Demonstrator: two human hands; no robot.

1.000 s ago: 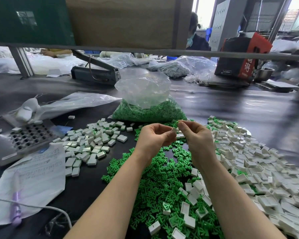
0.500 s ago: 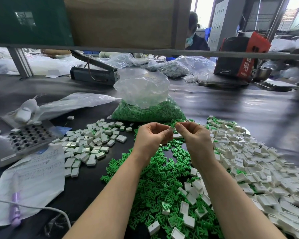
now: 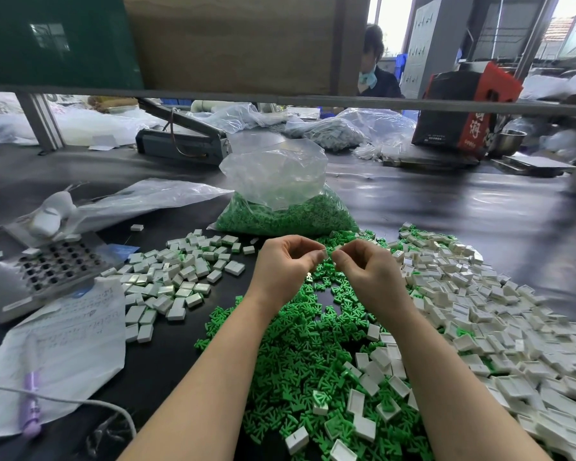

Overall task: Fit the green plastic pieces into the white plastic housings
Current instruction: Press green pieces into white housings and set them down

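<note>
Nearest, between the forearms, lay a heap of loose green pieces (image 3: 300, 361) strewn with open white housings (image 3: 479, 311), pointing every which way. Above that heap, held both hands raised. Left hand (image 3: 286, 267) curled, thumb and forefinger pinching a pale sliver, probably a white housing (image 3: 324, 253). Right hand (image 3: 373, 277) curled into a pinch too; could not tell what it held. Compared with a second ago, had parted the fingertips slightly, where they had been pressed together. Probably meant one insertion finished or being re-aligned. Could not tell which way the held part's long axis ran: too small. Farther left, a pile of closed housings (image 3: 167, 281); beyond, the bag (image 3: 280, 181) of green stock.
</note>
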